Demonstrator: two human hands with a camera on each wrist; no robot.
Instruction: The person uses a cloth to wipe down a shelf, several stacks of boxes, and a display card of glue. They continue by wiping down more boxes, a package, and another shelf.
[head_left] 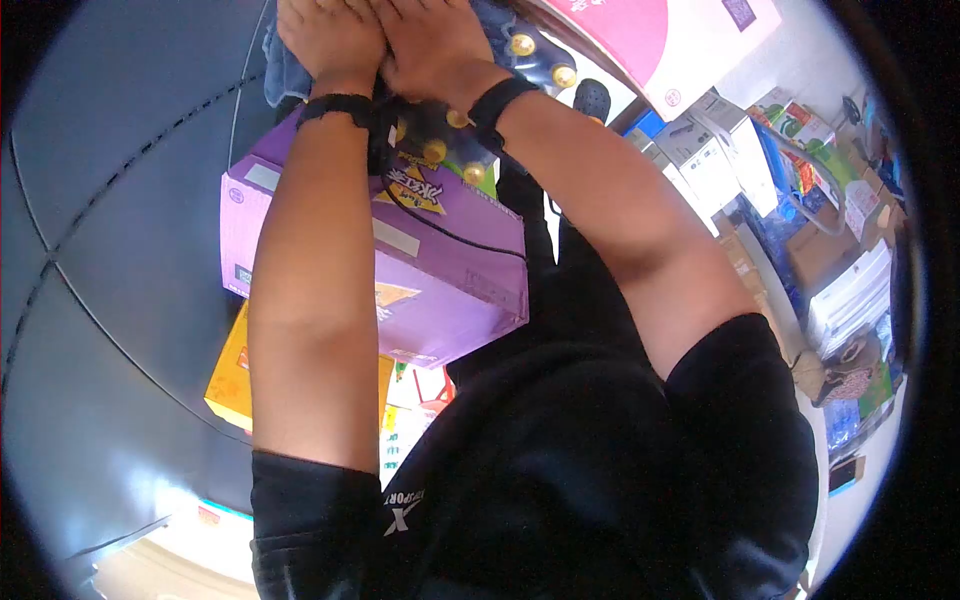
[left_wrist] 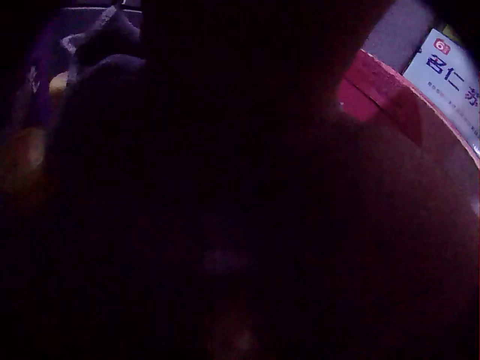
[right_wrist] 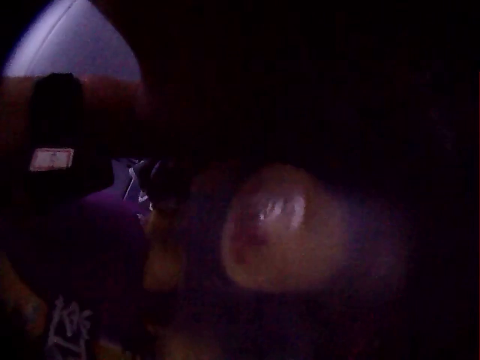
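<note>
At the top of the head view, my left hand [head_left: 335, 45] and right hand [head_left: 435, 50] lie side by side, low over dark bottles [head_left: 545, 60] with yellow caps. A grey-blue cloth [head_left: 288, 75] shows beside and behind the hands. The upper edge cuts off most of the fingers, so I cannot tell whether they grip the cloth. Below them stands an open purple carton [head_left: 450, 290] holding several capped bottles. One blurred bottle cap [right_wrist: 281, 232] fills the middle of the dark right wrist view. The left wrist view is mostly black.
A pink carton [head_left: 660, 45] stands at the upper right, and a yellow carton [head_left: 230, 370] is below the purple one. A black cord [head_left: 440, 228] crosses the purple carton. Stacked boxes and papers [head_left: 850, 290] line the right side. Grey floor [head_left: 120, 270] stretches left.
</note>
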